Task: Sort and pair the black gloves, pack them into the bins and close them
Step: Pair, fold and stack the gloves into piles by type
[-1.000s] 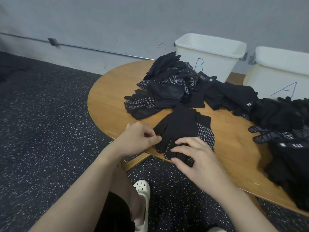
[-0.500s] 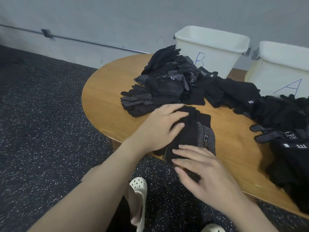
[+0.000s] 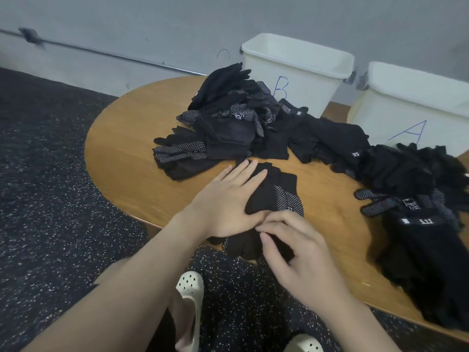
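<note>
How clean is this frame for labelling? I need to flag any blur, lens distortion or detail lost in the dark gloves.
Head view: wide-angle bend curves the wall pipe and stretches the corners; motion blur softens the right hand and the pipe; lighting is soft and even, without glare; the black glove pile merges into one dark mass, only white dots and labels separating pieces; the letters on bin B and bin A read clearly.
</note>
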`<act>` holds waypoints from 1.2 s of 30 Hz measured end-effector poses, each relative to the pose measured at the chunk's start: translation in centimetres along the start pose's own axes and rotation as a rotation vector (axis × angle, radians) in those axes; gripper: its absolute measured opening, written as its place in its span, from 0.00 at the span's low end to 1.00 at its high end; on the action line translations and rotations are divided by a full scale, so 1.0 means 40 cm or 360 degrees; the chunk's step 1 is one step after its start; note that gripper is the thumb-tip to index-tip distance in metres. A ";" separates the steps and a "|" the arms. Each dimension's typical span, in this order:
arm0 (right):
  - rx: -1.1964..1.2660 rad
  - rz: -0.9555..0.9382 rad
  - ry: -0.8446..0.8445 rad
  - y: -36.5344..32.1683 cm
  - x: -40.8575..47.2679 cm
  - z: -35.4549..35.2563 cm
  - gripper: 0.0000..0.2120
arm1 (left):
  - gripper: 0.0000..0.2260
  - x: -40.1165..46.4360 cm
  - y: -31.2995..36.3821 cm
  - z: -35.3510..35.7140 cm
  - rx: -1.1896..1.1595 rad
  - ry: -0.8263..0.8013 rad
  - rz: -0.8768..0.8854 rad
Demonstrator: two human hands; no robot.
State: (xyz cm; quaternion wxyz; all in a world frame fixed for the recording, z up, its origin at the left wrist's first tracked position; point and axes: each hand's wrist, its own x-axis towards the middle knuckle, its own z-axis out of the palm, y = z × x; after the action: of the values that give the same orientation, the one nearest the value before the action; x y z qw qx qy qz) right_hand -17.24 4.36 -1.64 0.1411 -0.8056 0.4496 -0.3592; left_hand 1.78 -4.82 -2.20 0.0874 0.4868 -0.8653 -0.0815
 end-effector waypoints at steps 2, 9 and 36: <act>-0.0065 0.0025 -0.0044 0.003 0.009 -0.003 0.11 | 0.41 -0.002 0.000 -0.005 -0.0076 0.0017 -0.0004; -0.0261 -0.0011 -0.0219 -0.011 0.025 -0.011 0.10 | 0.19 -0.008 -0.048 -0.039 -0.0544 0.0282 -0.0203; -0.0632 -0.0179 -0.1023 -0.033 0.037 -0.005 0.30 | 0.08 0.093 -0.047 -0.043 -0.0501 0.0491 -0.0129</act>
State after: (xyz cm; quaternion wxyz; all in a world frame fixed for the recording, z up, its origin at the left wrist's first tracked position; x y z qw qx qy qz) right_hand -16.06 3.90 -0.10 0.0961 -0.9123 0.3982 -0.0012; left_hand 1.83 -9.06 -0.70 0.2903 0.5084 -0.7979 -0.1435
